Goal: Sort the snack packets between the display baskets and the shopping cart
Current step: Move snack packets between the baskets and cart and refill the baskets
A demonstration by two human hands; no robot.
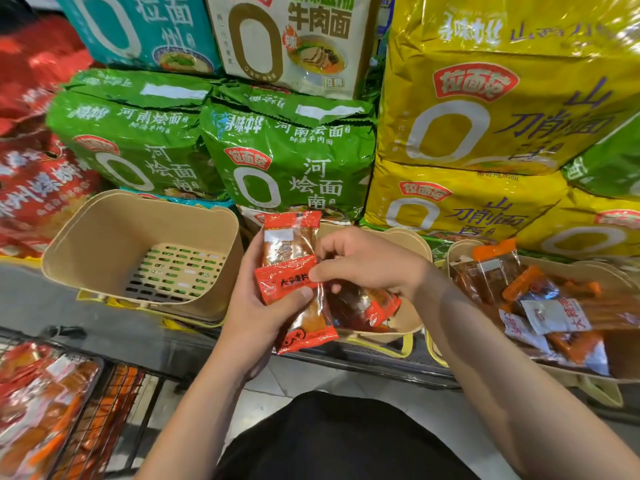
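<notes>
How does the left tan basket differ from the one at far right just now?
The left basket holds no packets, so its slotted bottom shows; the far-right basket is piled with orange and red snack packets that hide its bottom. The left basket is fully in view; the far-right one is cut by the frame edge. Both are tan and sit below the stacked noodle bags.

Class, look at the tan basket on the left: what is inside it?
The left basket holds no packets in the part that shows; only its slotted floor is visible. Its near corner is hidden behind its own front wall, and the left hand covers its right edge.
</notes>
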